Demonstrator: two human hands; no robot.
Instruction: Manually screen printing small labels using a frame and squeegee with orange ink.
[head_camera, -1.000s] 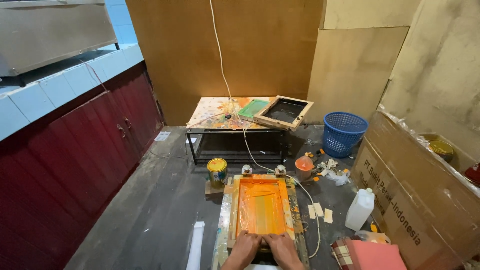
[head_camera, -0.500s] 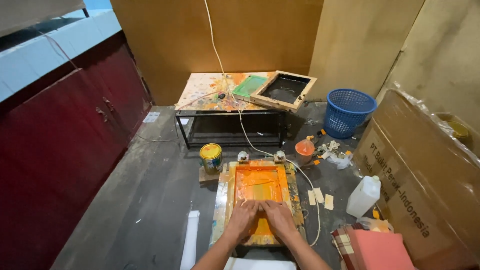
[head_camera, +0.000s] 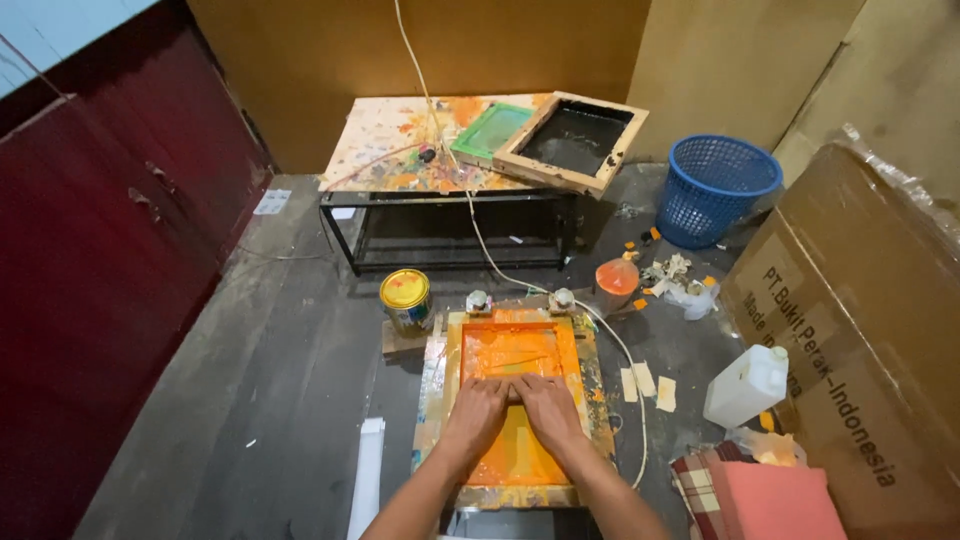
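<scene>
Both hands, left (head_camera: 478, 405) and right (head_camera: 545, 403), press flat, side by side, mid-screen on the orange printing frame (head_camera: 515, 345); its long axis runs away from them.

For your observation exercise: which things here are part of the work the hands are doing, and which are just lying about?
In use: left hand, right hand, both pressing on the orange screen frame.

Lying about: paint tin, blue basket, white jug, cardboard box, black frame on the low table.
</scene>
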